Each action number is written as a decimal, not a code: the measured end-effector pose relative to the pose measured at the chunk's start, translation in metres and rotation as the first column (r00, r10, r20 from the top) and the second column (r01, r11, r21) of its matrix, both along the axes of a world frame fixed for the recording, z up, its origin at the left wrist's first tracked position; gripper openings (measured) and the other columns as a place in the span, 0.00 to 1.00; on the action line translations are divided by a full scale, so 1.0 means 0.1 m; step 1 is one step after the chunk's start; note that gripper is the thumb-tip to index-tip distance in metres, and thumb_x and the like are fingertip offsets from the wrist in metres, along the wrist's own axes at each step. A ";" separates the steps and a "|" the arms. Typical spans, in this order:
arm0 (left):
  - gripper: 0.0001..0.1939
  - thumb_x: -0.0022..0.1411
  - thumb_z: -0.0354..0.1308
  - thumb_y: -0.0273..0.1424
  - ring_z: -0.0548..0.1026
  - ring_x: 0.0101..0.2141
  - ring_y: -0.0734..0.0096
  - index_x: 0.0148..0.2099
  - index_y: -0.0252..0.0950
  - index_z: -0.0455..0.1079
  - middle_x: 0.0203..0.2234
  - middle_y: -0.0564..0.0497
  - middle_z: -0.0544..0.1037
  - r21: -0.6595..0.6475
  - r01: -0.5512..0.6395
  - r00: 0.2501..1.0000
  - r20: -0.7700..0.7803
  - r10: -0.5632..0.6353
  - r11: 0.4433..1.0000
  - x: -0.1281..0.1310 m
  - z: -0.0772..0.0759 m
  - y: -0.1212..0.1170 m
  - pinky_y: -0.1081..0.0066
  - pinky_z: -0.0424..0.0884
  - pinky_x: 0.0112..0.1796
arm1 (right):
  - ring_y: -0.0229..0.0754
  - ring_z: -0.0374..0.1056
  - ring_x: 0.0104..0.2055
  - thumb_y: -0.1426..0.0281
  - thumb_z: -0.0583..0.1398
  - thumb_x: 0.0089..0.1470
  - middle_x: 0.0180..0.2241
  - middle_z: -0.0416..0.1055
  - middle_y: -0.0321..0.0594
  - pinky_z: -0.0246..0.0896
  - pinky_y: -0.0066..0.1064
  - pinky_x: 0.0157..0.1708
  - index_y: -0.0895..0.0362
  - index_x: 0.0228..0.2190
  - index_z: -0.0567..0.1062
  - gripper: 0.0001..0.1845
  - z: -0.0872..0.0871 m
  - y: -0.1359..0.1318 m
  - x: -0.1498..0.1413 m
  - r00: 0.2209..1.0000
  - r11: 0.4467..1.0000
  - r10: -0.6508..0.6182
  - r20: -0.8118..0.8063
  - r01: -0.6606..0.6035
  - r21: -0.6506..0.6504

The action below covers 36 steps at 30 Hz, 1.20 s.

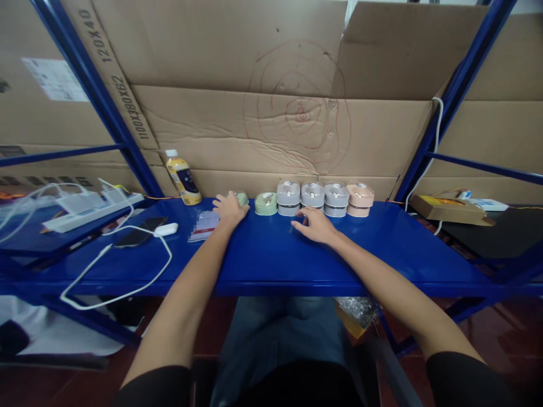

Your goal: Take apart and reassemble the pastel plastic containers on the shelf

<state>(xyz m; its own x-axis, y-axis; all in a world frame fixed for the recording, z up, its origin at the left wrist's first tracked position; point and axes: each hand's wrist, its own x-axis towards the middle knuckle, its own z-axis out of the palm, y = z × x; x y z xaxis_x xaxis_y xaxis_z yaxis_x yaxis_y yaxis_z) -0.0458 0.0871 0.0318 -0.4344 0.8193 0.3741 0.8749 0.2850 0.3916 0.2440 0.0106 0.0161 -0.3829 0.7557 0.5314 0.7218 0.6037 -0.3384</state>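
My left hand (pixel 231 209) reaches to the back of the blue table, its fingers spread. Just behind it, partly hidden, is a light green lidded box (pixel 242 198); I cannot tell whether the hand touches it. Another green box (pixel 266 204) stands a little to the right. Beside that is a row of grey boxes with clear lids, stacked in twos (pixel 289 198), (pixel 313 195), (pixel 336 199), and a peach stack (pixel 360 199) at the end. In front of the grey stacks hovers my right hand (pixel 317 225), fingers apart and holding nothing visible.
A yellow-labelled bottle (pixel 183 178) stands at the back left. Near my left forearm lies a flat packet (pixel 203 226). Further left are a phone (pixel 142 232), a white cable (pixel 169 257) and a power strip (pixel 93 212). Cardboard (pixel 203 124) backs the blue table (pixel 271 263).
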 end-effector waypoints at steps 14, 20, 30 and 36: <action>0.33 0.55 0.67 0.32 0.67 0.62 0.48 0.62 0.42 0.67 0.59 0.42 0.65 0.284 0.903 0.386 -0.208 -0.899 0.322 0.57 -0.09 -0.93 0.48 0.65 0.64 | 0.59 0.65 0.64 0.49 0.72 0.46 0.62 0.66 0.53 0.64 0.52 0.61 0.53 0.63 0.67 0.48 0.24 -0.07 0.21 0.970 0.982 0.176 -0.165 -0.162 0.095; 0.43 0.50 0.69 0.30 0.66 0.64 0.45 0.67 0.42 0.61 0.63 0.40 0.64 0.167 0.975 0.162 -0.067 -0.984 0.149 0.70 -0.32 -1.01 0.48 0.65 0.65 | 0.58 0.69 0.61 0.50 0.75 0.41 0.61 0.71 0.48 0.65 0.52 0.62 0.50 0.64 0.68 0.51 0.22 -0.13 0.19 0.933 0.919 0.359 0.020 -0.349 -0.182; 0.60 0.48 0.76 0.44 0.72 0.60 0.40 0.74 0.41 0.46 0.60 0.37 0.72 0.230 0.922 0.258 0.232 -0.938 0.311 0.67 -0.43 -0.91 0.44 0.68 0.60 | 0.56 0.74 0.53 0.53 0.74 0.43 0.53 0.76 0.48 0.69 0.50 0.54 0.53 0.62 0.71 0.46 0.25 -0.19 0.11 0.958 0.942 0.286 0.018 -0.278 -0.189; 0.39 0.57 0.70 0.47 0.69 0.62 0.44 0.67 0.40 0.66 0.59 0.40 0.71 0.142 0.944 0.288 0.088 -0.954 0.298 0.62 -0.37 -0.98 0.46 0.65 0.63 | 0.51 0.74 0.48 0.53 0.68 0.54 0.48 0.78 0.45 0.69 0.46 0.51 0.55 0.57 0.73 0.34 0.35 -0.07 0.37 0.976 0.972 0.166 -0.140 -0.186 -0.145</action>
